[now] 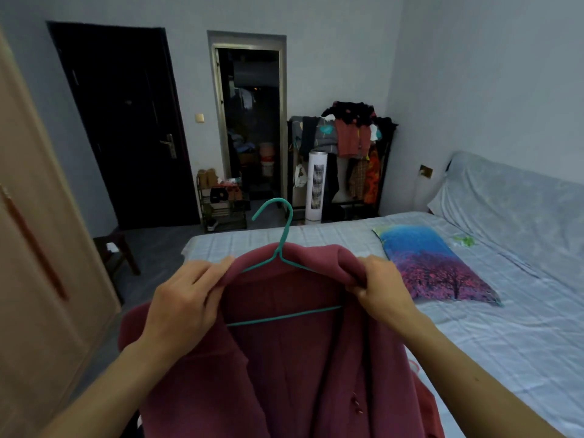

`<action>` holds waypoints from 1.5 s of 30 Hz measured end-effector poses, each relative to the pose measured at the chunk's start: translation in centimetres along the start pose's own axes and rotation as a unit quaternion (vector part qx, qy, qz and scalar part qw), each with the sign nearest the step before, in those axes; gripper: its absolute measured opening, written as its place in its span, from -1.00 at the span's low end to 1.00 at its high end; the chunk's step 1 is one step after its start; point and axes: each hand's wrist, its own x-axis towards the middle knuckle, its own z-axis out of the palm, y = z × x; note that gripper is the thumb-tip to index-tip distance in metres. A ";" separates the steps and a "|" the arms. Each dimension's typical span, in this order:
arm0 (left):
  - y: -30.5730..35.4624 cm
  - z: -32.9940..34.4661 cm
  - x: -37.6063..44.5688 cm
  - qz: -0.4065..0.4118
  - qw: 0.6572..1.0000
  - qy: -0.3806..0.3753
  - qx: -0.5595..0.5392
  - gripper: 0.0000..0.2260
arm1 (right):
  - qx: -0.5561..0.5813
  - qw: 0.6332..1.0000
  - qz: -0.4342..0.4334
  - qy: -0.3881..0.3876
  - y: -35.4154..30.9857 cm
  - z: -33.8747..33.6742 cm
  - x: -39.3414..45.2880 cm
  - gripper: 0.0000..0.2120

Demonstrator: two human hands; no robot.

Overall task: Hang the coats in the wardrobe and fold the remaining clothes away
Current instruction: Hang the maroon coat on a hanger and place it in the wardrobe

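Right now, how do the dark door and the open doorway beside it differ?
The dark door is closed, with a metal handle; the doorway stands open onto a dim room with stored items. The door has a dark frame, the doorway a pale metallic one. The door sits nearer the wardrobe, the doorway nearer the clothes rack. Both are in the same far wall.

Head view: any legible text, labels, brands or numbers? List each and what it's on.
No readable text anywhere.
Coat: no tag or label shows.
Hanger: plain, no marking.
Pillow: a tree picture, no words.
Tower fan: no brand can be made out.
Clothes on the rack: a pale patch on one garment, too small and blurred to read.
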 end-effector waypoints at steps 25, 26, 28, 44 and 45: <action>-1.7 0.7 -0.8 -0.030 0.995 0.094 0.003 -0.76 | 0.104 0.982 -0.157 0.024 -4.0 0.3 1.1 -0.43; -1.6 0.7 -0.8 -0.028 0.995 0.096 0.001 -0.76 | 0.103 0.980 -0.171 0.007 -4.3 0.5 1.4 -0.43; -1.5 0.5 -0.7 -0.024 0.995 0.096 -0.003 -0.75 | 0.113 0.976 -0.185 0.002 -4.8 1.0 1.8 -0.50; -0.2 -0.6 -1.7 -0.070 0.990 0.097 0.072 -0.65 | 0.229 0.943 -0.158 0.184 -7.1 3.8 1.4 -0.80; 0.0 -0.8 -1.9 -0.080 0.990 0.093 0.069 -0.64 | 0.229 0.943 -0.154 0.189 -7.0 3.7 1.4 -0.79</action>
